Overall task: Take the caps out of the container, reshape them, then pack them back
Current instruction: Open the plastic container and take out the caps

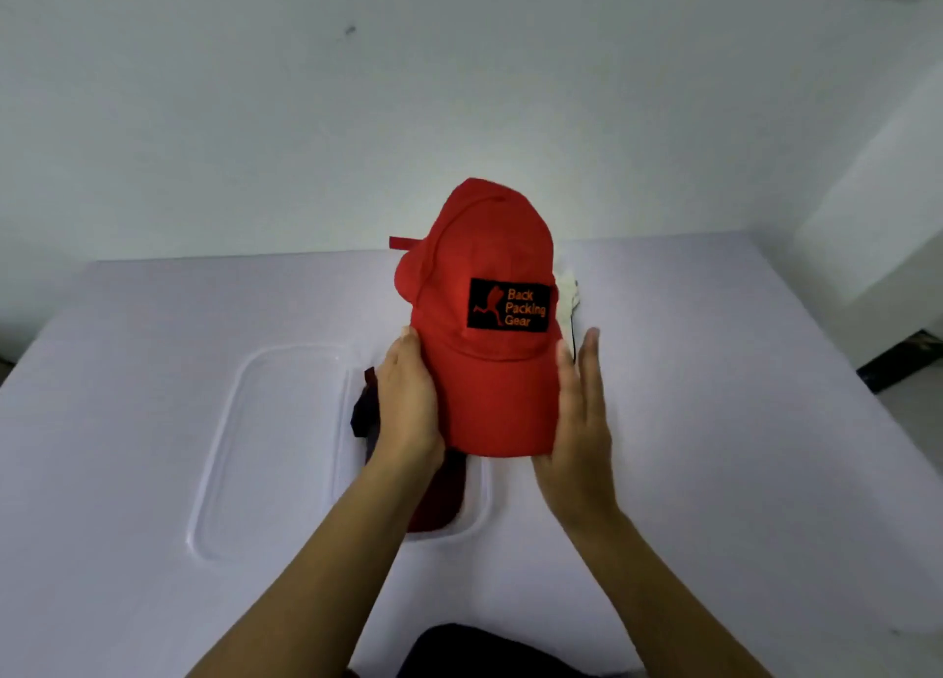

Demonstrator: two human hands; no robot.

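Red cap [492, 371], brim nearest, is held between left hand [408, 412], fingers seemingly curled under, and flat right hand [581, 422].

**A:** How's the light?
**B:** Soft, even and slightly cool. The wall [255, 116] is brightest just above the red cap [485, 397] and greys off toward the corners.
**A:** Any shadows or glare?
**B:** Only a faint, diffuse shadow below the cap's brim. There's a weak sheen on the clear lid [219, 448] left of the cap.
**A:** Is it sharp?
**B:** The cap's patch lettering is readable but a little soft. Behind the cap the table [714, 422] edge bows from wide-angle distortion, and far from the cap detail smears.
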